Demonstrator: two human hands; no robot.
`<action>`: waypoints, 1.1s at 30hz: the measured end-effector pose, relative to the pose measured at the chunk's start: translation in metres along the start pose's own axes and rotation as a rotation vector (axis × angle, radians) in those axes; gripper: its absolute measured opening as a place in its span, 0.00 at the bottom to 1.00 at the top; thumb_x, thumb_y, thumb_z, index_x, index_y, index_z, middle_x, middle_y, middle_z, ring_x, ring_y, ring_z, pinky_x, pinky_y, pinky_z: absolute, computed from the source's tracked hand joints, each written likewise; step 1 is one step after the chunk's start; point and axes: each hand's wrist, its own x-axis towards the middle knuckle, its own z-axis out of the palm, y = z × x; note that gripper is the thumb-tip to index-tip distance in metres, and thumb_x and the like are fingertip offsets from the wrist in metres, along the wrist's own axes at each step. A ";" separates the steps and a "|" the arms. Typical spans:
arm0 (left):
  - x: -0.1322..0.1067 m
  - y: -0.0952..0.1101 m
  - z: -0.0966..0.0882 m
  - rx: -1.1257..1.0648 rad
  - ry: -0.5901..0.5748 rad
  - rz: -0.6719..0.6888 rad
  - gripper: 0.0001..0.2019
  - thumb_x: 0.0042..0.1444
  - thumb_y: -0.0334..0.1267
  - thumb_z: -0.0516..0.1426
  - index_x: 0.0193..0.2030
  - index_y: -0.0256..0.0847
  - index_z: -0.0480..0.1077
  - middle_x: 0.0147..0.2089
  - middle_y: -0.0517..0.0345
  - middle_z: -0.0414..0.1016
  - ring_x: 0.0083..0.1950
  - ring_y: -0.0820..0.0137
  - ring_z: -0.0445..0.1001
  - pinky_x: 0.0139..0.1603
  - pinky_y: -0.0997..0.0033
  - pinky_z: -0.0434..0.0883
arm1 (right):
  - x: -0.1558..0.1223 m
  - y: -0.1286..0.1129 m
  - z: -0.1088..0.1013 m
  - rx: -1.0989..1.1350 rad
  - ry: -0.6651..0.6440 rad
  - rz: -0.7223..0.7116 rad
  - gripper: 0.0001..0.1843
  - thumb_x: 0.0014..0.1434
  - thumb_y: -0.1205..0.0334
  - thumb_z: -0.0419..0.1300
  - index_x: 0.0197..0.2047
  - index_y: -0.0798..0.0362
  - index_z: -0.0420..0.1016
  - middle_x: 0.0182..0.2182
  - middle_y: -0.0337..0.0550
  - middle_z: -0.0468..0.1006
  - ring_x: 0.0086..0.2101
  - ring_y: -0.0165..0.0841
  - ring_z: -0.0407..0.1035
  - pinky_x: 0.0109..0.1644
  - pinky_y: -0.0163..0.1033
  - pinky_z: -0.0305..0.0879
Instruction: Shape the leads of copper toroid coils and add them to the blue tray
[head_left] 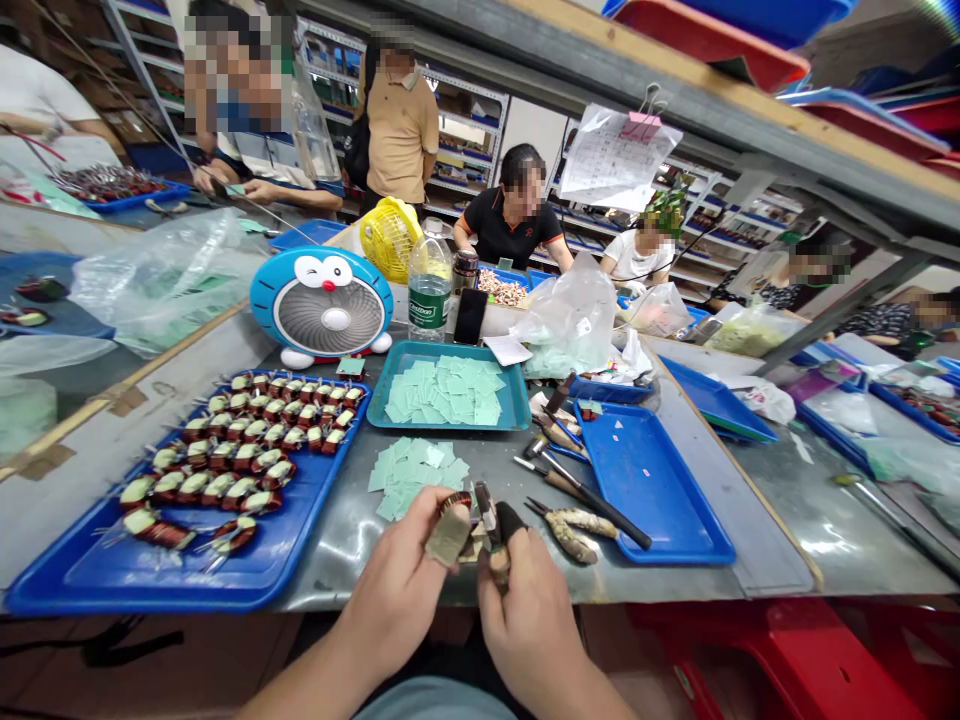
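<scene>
Left hand [394, 590]: clenched, grasping one copper-wound coil [454, 503] and one pale green paper square [448, 538].

Right hand [525, 620]: clenched on one pair of black-handled pliers [510, 520], right beside the coil.

Ahead of the hands: one teal tray [450, 427] holding dozens of green paper squares; one loose pile of green squares [411, 475] on the metal tabletop [330, 545].

Left of the hands: one blue tray [150, 597] with roughly forty wound coils [225, 485], exact count unclear.

Right of the hands: one blue tray [705, 530]; two hand tools with wrapped or black handles [574, 535] lying on its near edge.
</scene>
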 end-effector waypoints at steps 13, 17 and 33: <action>0.007 -0.006 -0.010 -0.725 0.012 -0.172 0.28 0.54 0.41 0.72 0.59 0.49 0.68 0.49 0.59 0.72 0.45 0.70 0.77 0.49 0.72 0.74 | -0.018 0.036 -0.036 0.862 -0.614 0.629 0.39 0.65 0.34 0.57 0.66 0.54 0.62 0.55 0.47 0.72 0.53 0.31 0.69 0.60 0.31 0.65; 0.003 -0.016 -0.003 -0.550 0.011 -0.145 0.26 0.55 0.42 0.71 0.57 0.46 0.67 0.50 0.55 0.75 0.51 0.64 0.78 0.50 0.70 0.76 | -0.009 0.015 -0.050 0.720 -0.672 0.521 0.31 0.68 0.41 0.56 0.65 0.53 0.65 0.54 0.45 0.71 0.56 0.29 0.66 0.63 0.27 0.61; -0.014 -0.004 -0.004 -0.237 -0.141 -0.152 0.24 0.68 0.53 0.57 0.64 0.43 0.64 0.56 0.48 0.76 0.54 0.60 0.77 0.54 0.64 0.75 | 0.004 0.006 -0.047 0.545 -0.612 0.406 0.19 0.68 0.50 0.56 0.48 0.59 0.69 0.44 0.44 0.74 0.42 0.23 0.66 0.50 0.24 0.64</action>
